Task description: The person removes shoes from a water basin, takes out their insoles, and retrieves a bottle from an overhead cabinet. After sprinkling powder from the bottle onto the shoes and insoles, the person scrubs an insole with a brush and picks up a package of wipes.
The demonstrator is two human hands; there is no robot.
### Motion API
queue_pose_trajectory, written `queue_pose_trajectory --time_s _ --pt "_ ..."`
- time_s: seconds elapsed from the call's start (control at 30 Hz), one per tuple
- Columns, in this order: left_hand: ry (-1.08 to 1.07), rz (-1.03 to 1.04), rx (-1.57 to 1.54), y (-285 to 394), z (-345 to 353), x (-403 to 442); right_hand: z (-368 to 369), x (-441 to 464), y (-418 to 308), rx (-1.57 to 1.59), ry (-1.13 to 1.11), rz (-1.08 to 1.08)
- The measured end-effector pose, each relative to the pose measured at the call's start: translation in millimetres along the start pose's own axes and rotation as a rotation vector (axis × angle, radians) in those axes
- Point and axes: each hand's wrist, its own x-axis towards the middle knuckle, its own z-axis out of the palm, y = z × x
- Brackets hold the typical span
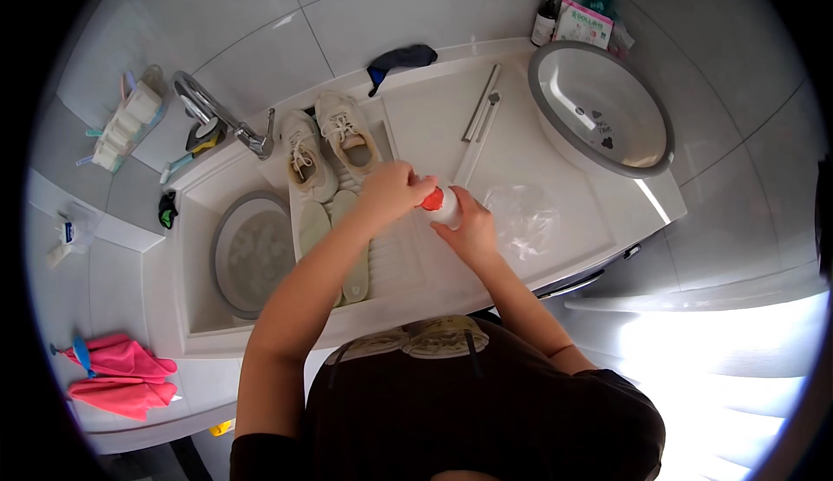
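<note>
My right hand point(473, 234) is wrapped round a small white bottle point(447, 209) held over the sink top. The fingers of my left hand point(395, 193) are closed on the bottle's red cap point(431, 199). Just left of my hands, a pair of off-white lace-up shoes point(302, 156) rests on the ribbed washboard. Two pale insoles point(357, 283) lie below them, partly hidden by my left forearm. A crumpled clear plastic bag point(523, 219) sits on the counter close to my right hand.
A basin of cloudy water point(253, 260) stands in the sink under the chrome faucet point(252, 138). At right is a grey-rimmed basin point(646, 167), with bottles and a box behind it. A dark cloth point(406, 57) lies on the back ledge; pink cloths point(126, 355) hang at left.
</note>
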Motion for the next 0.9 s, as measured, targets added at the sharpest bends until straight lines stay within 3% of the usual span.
queue_pose_trajectory --time_s 0.03,0.1,0.17,0.23,0.3,0.37,0.4,0.43,0.47,0.5,0.6,0.67,0.73,0.8,0.87,0.9 --pt "-0.105 -0.168 -0.151 2.4 -7.5 0.5 -0.9 -1.0 2.0 0.074 -0.011 0.019" --pt "-0.11 -0.15 -0.338 -4.1 -12.4 7.5 -2.9 -2.5 6.0 0.147 -0.023 0.036" --pt "-0.115 -0.131 -0.523 -5.5 -10.7 10.8 -3.2 -5.1 8.8 0.327 -0.082 0.194" --pt "-0.177 0.125 -0.767 10.6 -2.4 12.7 -0.1 -8.8 9.3 0.331 -0.1 0.239" --pt "-0.264 0.249 -0.743 25.7 22.1 24.1 4.4 -12.0 11.7 0.327 -0.123 0.283" --pt "-0.297 0.311 -0.66 46.5 52.0 25.5 12.6 -15.2 18.7 0.131 -0.281 0.374" --pt "-0.295 0.314 -0.663 52.1 66.4 29.6 17.4 -18.2 26.7 0.228 -0.314 0.316" --pt "-0.295 0.356 -0.474 55.3 80.8 34.7 21.4 -19.3 29.7 0.224 -0.314 0.315" --pt "-0.293 0.396 -0.283 54.3 91.6 39.4 27.1 -20.0 32.3 0.257 -0.217 0.136" --pt "-0.293 0.401 -0.283 53.2 95.3 41.3 29.1 -19.3 31.3 0.287 -0.118 -0.043" --pt "-0.337 0.417 -0.178 49.0 104.6 44.2 27.7 -20.2 31.6 0.261 -0.168 0.005" --pt "-0.159 0.561 0.014 41.5 103.9 43.1 27.9 -19.7 30.3 0.357 -0.153 0.037" --pt "-0.071 0.568 0.016 41.0 86.2 34.6 28.7 -15.7 21.1 0.466 -0.156 0.056" --pt "0.019 0.568 0.021 39.4 63.1 20.5 21.7 -11.8 10.9 0.535 -0.173 0.208" --pt "0.295 0.622 -0.121 26.7 40.8 4.5 21.5 -6.6 11.4 0.486 -0.191 0.218" --pt "0.361 0.552 -0.233 14.9 34.5 0.6 21.7 -5.6 11.9 0.427 -0.191 0.24"
